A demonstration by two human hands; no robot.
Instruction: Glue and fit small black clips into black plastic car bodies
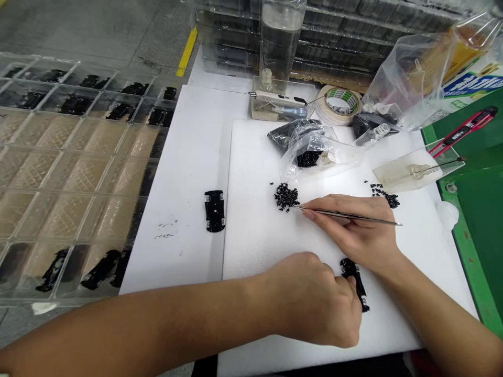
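Note:
Pinched in my right hand [357, 225] is a pair of metal tweezers [353, 215], its tips at the right edge of a pile of tiny black parts [286, 197]. My left hand [314, 298] is closed, thumb and fingers on a flat black car-shaped part [356, 283] lying on the white foam sheet [255, 241]. Part of that piece is hidden by my fingers. A similar black car-shaped part [215, 211] lies apart on the white surface to the left. A second scatter of tiny black parts [387, 196] sits behind my right hand.
Clear compartment trays [74, 173] with black parts stand at left. Behind the foam are plastic bags [314, 152], a tape roll [341, 102], a clear bottle [280, 42] and stacked trays [341, 36]. A red cutter [463, 131] leans by the green frame [467, 235] at right.

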